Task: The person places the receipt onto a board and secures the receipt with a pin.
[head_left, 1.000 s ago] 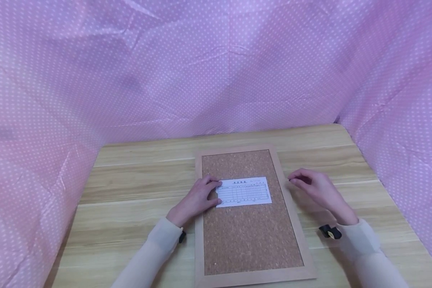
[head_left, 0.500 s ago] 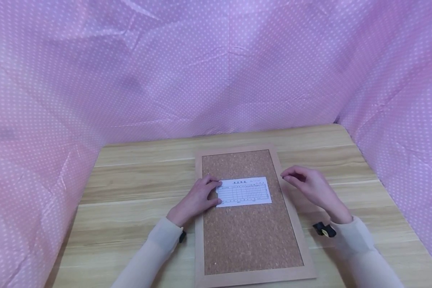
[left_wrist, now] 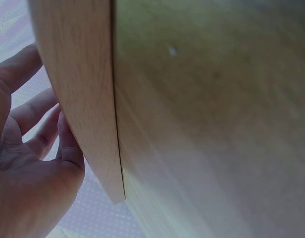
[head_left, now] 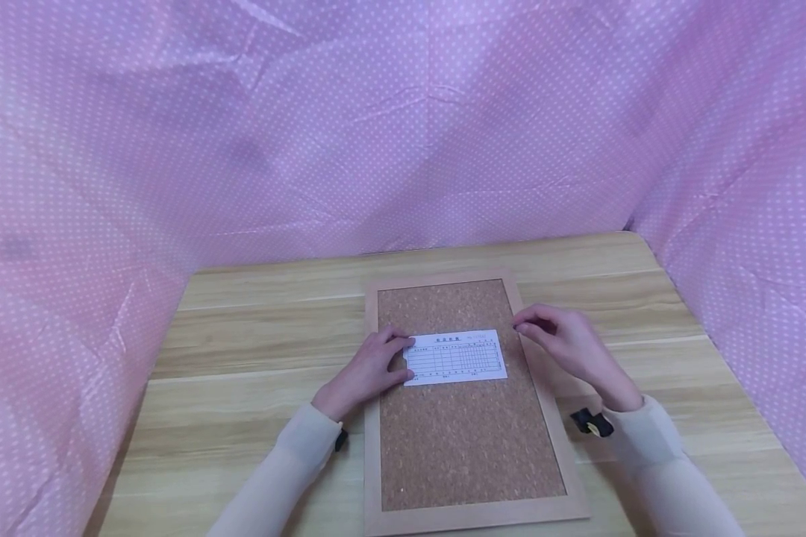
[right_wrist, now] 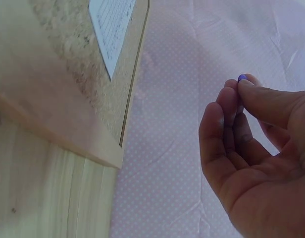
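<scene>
Pink cloth with small white dots hangs behind and to both sides of a pale wooden table, closing it in on three sides. On the middle of the table lies a cork board in a light wood frame, its long side running away from the person. Across the upper half of the cork rests a white paper slip printed with a ruled grid, lying flat and level with the board's short edges.

On the slip's left end sits the left hand, fingers laid down flat and slightly spread, thumb and forefinger touching the paper's left edge while the palm lies over the frame. From the left wrist view the fingers show relaxed beside the frame edge, curled round nothing.

Just off the slip's upper right corner, over the board's right frame, hovers the right hand. Its thumb and forefinger are pressed together, pinching a small purple pushpin by the head; the other fingers curl loosely beneath. The pin is held clear of the paper and the cork.
</scene>
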`<action>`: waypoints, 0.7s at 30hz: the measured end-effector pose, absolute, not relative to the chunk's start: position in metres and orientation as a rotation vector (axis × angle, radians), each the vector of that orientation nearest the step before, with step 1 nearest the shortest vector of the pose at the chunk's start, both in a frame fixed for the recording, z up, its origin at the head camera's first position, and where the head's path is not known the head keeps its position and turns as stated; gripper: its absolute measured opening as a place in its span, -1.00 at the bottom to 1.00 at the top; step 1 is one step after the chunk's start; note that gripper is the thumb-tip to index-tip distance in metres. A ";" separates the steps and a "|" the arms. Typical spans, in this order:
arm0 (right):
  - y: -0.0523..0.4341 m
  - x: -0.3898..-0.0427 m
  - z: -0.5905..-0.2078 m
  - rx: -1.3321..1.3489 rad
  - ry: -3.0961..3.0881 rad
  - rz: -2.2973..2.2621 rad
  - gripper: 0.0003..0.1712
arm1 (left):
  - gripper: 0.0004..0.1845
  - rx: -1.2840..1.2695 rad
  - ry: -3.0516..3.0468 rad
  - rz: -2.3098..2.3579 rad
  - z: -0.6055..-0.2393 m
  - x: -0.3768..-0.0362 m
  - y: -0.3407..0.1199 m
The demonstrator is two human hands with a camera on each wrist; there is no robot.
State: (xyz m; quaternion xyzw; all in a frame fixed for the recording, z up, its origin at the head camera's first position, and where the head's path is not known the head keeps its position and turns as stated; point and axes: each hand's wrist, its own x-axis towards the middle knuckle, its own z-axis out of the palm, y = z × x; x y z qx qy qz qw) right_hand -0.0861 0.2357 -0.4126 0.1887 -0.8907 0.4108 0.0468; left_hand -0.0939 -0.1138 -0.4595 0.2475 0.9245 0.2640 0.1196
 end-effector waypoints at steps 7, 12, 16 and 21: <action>0.225 -0.089 -0.411 0.584 -2.724 1.306 -0.87 | -0.39 0.735 2.709 0.768 -0.459 -0.093 -0.113; 0.218 -0.092 -0.409 0.569 -2.762 1.327 -0.87 | -0.39 0.742 2.714 0.776 -0.460 -0.093 -0.114; 0.213 -0.094 -0.410 0.564 -2.775 1.346 -0.87 | -0.41 0.777 2.720 0.802 -0.460 -0.093 -0.114; 0.209 -0.097 -0.411 0.597 -2.761 1.357 -0.86 | -0.41 0.803 2.724 0.808 -0.459 -0.092 -0.114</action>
